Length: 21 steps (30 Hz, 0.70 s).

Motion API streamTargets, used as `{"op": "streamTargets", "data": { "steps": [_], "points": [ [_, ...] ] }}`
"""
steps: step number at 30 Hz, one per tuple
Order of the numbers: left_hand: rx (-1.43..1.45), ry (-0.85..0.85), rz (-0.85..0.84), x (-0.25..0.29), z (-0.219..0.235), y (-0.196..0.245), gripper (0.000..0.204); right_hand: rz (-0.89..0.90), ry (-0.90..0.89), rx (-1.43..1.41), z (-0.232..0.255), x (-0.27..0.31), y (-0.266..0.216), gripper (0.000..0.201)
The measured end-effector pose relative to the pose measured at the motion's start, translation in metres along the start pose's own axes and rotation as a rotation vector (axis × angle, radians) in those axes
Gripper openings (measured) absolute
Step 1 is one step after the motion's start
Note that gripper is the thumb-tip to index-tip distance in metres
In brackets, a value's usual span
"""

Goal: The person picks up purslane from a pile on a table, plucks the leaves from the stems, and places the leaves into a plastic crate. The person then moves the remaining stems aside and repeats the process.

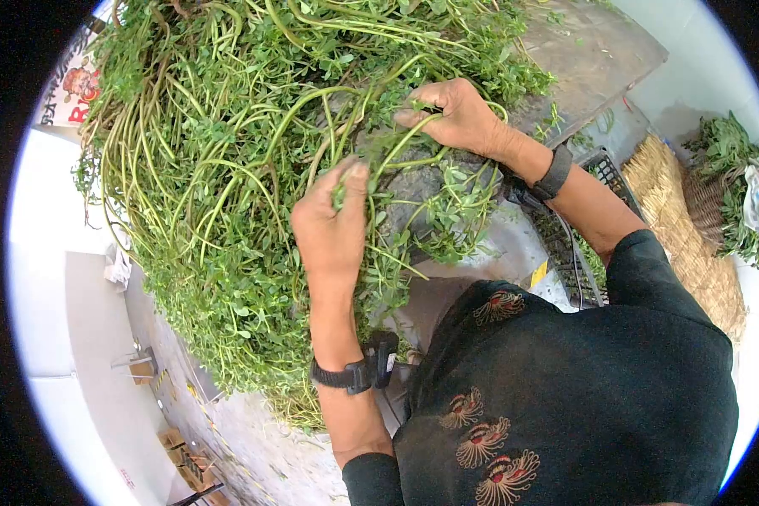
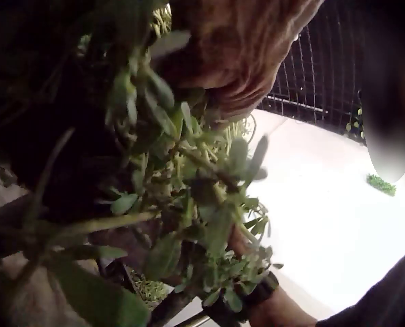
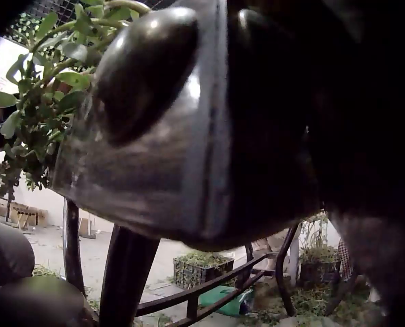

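Note:
A large heap of purslane (image 1: 228,169), with long pale stems and small fleshy leaves, fills the left and top of the head view. My left hand (image 1: 333,223) pinches a purslane stem between thumb and fingers at the heap's near side. Further right, my right hand (image 1: 460,118) grips a thick stem that arches across to the left hand. Leafy sprigs (image 1: 460,207) hang below the two hands. Leaves (image 2: 165,204) crowd the left wrist view under the left hand (image 2: 236,54). In the right wrist view a dark shiny surface (image 3: 148,163) hides the right fingers; purslane leaves (image 3: 53,88) show beside it.
The tabletop (image 1: 594,51) shows past the heap at upper right. Beside the person stand a black plastic crate (image 1: 578,261), a straw mat (image 1: 683,228) and a bunch of leafy greens (image 1: 725,152). Another filled crate (image 3: 202,269) stands on the floor beyond metal bars (image 3: 216,289).

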<state>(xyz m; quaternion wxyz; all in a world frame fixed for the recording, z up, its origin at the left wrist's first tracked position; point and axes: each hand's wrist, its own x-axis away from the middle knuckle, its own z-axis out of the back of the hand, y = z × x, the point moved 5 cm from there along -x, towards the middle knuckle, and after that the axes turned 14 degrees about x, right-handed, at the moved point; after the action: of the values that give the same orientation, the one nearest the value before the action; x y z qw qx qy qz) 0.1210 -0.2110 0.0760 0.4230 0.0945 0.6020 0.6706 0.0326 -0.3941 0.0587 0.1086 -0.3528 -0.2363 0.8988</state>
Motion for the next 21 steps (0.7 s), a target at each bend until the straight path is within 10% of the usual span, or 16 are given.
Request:
{"op": "streamTargets", "data": {
  "steps": [4,11,14,16,21],
  "points": [
    [0.002,-0.138,0.262,-0.006,-0.015,-0.029,0.032,-0.097,-0.028,-0.044,-0.001,0.001,0.004,0.025],
    [-0.055,-0.066,0.103,-0.008,-0.005,-0.013,0.023,-0.031,-0.033,-0.034,0.0,0.001,0.005,0.019],
    [-0.04,0.001,0.029,-0.01,-0.006,-0.01,0.021,0.282,0.131,0.047,0.0,0.003,-0.006,0.025],
    [-0.085,-0.005,-0.042,-0.009,-0.009,-0.006,0.02,0.298,-0.144,0.216,-0.012,0.005,-0.005,0.022],
    [-0.444,0.105,0.042,-0.01,-0.014,-0.004,0.022,0.353,-0.074,0.236,-0.017,0.008,-0.001,0.026]
  ]
}}
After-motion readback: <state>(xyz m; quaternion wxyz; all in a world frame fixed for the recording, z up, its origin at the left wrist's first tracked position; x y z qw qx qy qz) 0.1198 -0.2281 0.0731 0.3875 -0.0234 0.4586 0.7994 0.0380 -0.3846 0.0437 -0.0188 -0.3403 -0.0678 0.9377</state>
